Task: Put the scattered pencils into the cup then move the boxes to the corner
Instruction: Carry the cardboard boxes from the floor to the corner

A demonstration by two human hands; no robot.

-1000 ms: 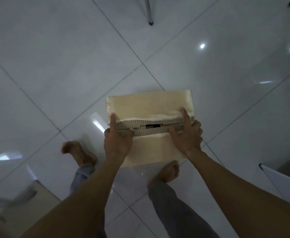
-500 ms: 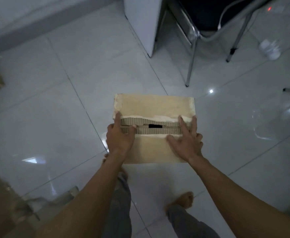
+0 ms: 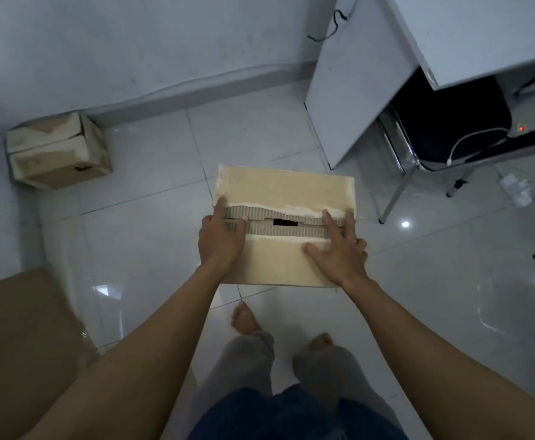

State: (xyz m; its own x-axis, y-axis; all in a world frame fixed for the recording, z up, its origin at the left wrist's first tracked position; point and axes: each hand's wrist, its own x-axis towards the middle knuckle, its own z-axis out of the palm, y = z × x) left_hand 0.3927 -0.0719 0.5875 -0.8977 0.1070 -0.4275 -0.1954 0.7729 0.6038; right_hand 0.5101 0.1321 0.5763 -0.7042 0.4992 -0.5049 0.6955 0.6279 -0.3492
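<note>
I carry a tan cardboard box (image 3: 283, 188) in front of me above the white tiled floor. Its top flaps are closed, with torn corrugated edges and a small dark slot in the middle. My left hand (image 3: 220, 241) grips its left side, thumb on the flap seam. My right hand (image 3: 339, 250) lies spread on the top right, fingers reaching the seam. A second, smaller cardboard box (image 3: 58, 150) sits on the floor in the room corner at the far left, against the wall. No pencils or cup are in view.
A white desk panel (image 3: 352, 81) and a metal-legged chair (image 3: 399, 173) with a black seat stand at the upper right. A white power strip (image 3: 515, 185) lies on the floor there. A brown cardboard surface (image 3: 18, 338) fills the lower left. My bare feet are below the box.
My view has swung upward and leftward as I walk with the box. The wall, the corner box and the desk have come into sight. My grip on the box is unchanged.
</note>
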